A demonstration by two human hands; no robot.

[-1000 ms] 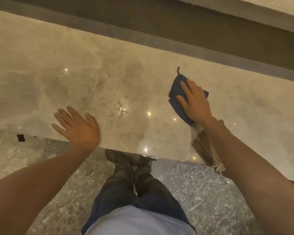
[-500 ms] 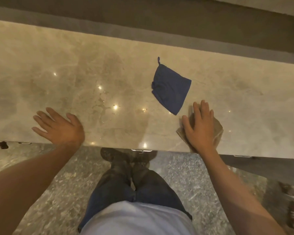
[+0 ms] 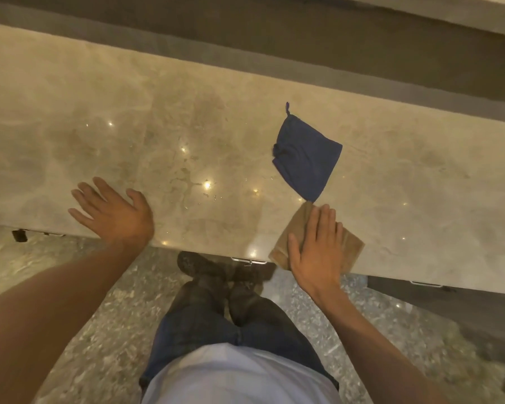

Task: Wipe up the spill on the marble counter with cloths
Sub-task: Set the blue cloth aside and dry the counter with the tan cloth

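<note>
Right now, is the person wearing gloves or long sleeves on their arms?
No. The left hand and right hand are both bare, with no gloves, rings or watch showing. Both forearms are uncovered as far as the picture reaches, so no sleeves are visible. Lower down you can see a light blue shirt and dark blue jeans.

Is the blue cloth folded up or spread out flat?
Folded. The blue cloth lies on the counter as a small neat square with layered edges at one corner, and no hand touches it.

My left hand (image 3: 114,212) lies flat, fingers spread, at the counter (image 3: 187,118) edge; my right hand (image 3: 315,249) presses flat there too.
</note>
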